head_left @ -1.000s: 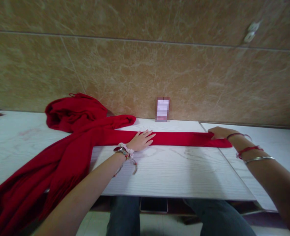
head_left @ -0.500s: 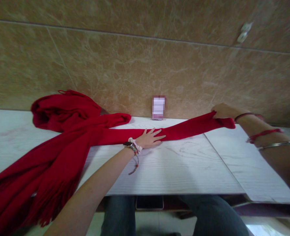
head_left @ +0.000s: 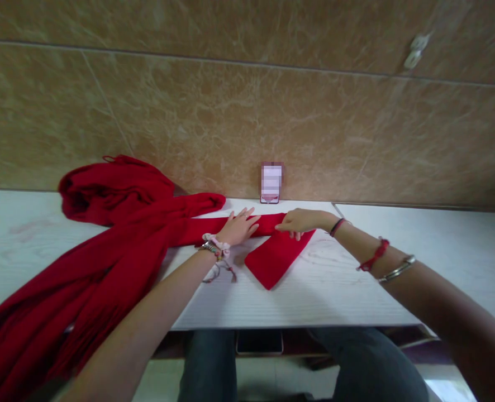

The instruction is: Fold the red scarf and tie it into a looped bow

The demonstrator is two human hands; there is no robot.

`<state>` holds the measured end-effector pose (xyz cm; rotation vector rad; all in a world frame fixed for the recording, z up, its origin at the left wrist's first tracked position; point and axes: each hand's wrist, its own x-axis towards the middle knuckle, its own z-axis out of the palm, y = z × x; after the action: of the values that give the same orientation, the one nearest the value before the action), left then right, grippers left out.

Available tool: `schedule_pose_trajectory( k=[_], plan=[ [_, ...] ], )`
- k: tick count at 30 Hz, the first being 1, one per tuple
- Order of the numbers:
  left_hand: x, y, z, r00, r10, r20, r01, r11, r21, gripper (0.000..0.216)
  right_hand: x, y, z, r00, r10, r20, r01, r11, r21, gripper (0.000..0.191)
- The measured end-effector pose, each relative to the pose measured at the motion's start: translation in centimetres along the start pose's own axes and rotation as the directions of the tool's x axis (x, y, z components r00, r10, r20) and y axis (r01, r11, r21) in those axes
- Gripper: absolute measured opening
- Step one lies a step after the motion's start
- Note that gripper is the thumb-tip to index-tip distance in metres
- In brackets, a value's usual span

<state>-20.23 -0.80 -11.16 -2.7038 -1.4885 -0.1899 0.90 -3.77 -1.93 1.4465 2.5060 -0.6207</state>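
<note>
- Red cloth [head_left: 117, 251]: bulk at 9 o'clock on the table [head_left: 214, 312]; strip [head_left: 268, 224] extends toward 3, end [head_left: 272, 259] folded toward 7.
- Left hand [head_left: 239, 228]: fingers spread flat on strip.
- Right hand [head_left: 301, 221]: curled at the fold — grip on cloth cannot be confirmed.

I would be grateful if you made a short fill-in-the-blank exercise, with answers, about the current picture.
1. The left hand lies on a strip of cloth whose colour is ____.
2. The phone stands upright against the brown marbled ____.
3. The hand at the bend in the strip is the person's ____ hand.
4. The bunched cloth lies nearer to the person's ____ hand.

Missing words: red; wall; right; left.
</note>
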Motion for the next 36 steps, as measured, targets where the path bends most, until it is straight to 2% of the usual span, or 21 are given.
schedule_pose_trajectory(
  k=[1,3,5,9,12,14,17,20,23,26,29,31,34,36],
  plan=[
    [-0.6,-0.6,0.1,1.000,-0.021,0.000,0.021,1.000,0.004,0.044,0.2,1.1,0.1,0.994,0.023,-0.107,-0.029,0.998,-0.052,0.047],
    [-1.4,-1.2,0.4,1.000,-0.030,0.009,0.030,1.000,-0.009,0.045,0.6,3.6,0.4,0.938,0.057,-0.341,-0.111,0.983,-0.143,0.036],
    [-1.6,-0.9,0.7,1.000,-0.004,-0.017,0.004,0.999,-0.052,0.045,1.0,6.0,1.1,0.882,0.105,-0.460,-0.199,0.967,-0.160,0.036],
    [-1.1,1.9,0.3,0.986,0.093,-0.137,-0.112,0.984,-0.139,0.044,2.2,8.8,3.9,0.890,0.149,-0.431,-0.218,0.969,-0.114,0.048],
    [-0.8,3.4,-0.1,0.988,0.110,-0.110,-0.123,0.985,-0.123,0.043,3.3,9.9,5.7,0.876,0.068,-0.477,-0.131,0.986,-0.099,0.052],
    [-0.9,3.3,0.0,0.998,0.040,-0.046,-0.044,0.995,-0.089,0.043,3.8,10.6,6.1,0.862,-0.048,-0.505,-0.034,0.988,-0.152,0.052],
    [-1.1,2.4,0.8,0.997,-0.051,0.051,0.055,0.995,-0.084,0.047,4.2,11.2,5.4,0.872,-0.221,-0.437,0.102,0.955,-0.278,0.035],
    [-1.3,1.7,1.6,0.998,-0.042,0.055,0.047,0.995,-0.090,0.049,4.1,10.7,3.8,0.899,-0.263,-0.351,0.159,0.941,-0.298,0.020],
    [-1.3,1.6,1.8,0.998,-0.031,0.046,0.036,0.994,-0.100,0.047,4.0,9.4,2.7,0.899,-0.304,-0.315,0.219,0.936,-0.277,0.017],
    [-1.1,1.4,1.9,1.000,-0.015,0.014,0.016,0.993,-0.120,0.047,4.3,8.2,3.1,0.873,-0.382,-0.304,0.305,0.913,-0.271,0.020],
    [-1.1,1.0,1.8,0.999,0.045,-0.025,-0.047,0.994,-0.100,0.047,5.2,7.8,4.8,0.882,-0.326,-0.339,0.239,0.932,-0.274,0.035],
    [-1.3,0.8,1.7,0.998,0.020,-0.064,-0.025,0.996,-0.080,0.046,5.6,8.1,5.9,0.882,-0.260,-0.393,0.162,0.951,-0.265,0.046],
    [-1.9,1.0,1.4,0.992,-0.085,-0.091,0.079,0.995,-0.067,0.044,5.6,9.0,6.5,0.837,-0.184,-0.515,0.092,0.976,-0.198,0.053],
    [-2.2,1.2,1.3,0.993,-0.112,-0.037,0.110,0.992,-0.058,0.045,5.4,9.6,6.3,0.801,-0.074,-0.594,0.020,0.995,-0.096,0.053]
  ],
)
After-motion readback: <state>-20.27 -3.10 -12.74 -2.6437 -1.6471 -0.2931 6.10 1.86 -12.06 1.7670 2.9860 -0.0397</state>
